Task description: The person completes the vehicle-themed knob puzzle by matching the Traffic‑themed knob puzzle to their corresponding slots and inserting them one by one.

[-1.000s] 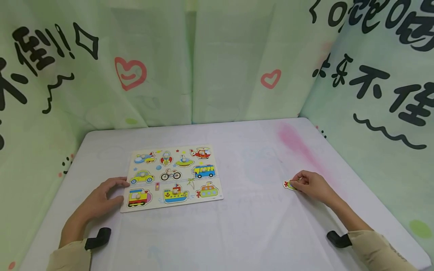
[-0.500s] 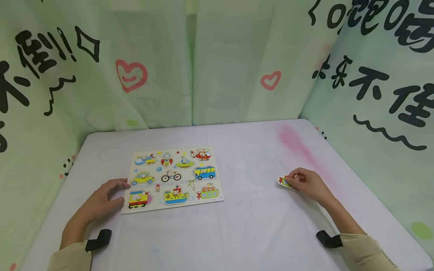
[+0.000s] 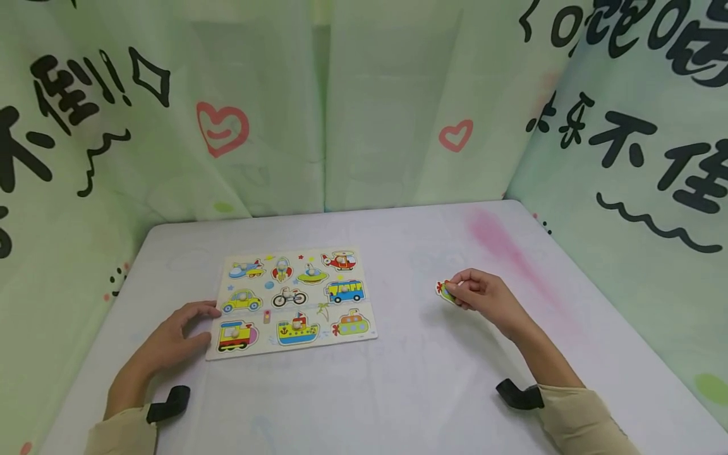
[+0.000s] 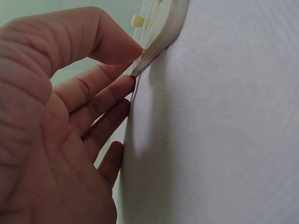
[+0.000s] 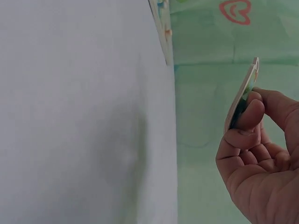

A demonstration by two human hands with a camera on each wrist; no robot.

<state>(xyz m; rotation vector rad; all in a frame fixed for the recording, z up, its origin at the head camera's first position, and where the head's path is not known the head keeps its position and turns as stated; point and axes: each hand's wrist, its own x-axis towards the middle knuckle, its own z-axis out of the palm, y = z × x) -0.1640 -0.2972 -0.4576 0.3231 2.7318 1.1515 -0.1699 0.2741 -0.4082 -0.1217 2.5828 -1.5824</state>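
Observation:
My right hand pinches a wooden puzzle piece between thumb and fingers, above the table. A red propeller shape and some yellow-green show on it; my fingers cover the rest. The right wrist view shows this thin piece from its edge. To the left lies a wooden vehicle puzzle board, whose bottom right corner carries a submarine picture with a matching red propeller. My left hand rests at the board's left edge, its fingertips touching the rim, fingers extended and apart.
A white cloth covers the table, with a pink smear at the right. Green curtains with black characters and red hearts stand behind and at both sides. A knob rises from the board.
My right hand has moved left with the puzzle piece, toward the board, and its shadow lies farther from it now. My left hand stays at the board's edge.

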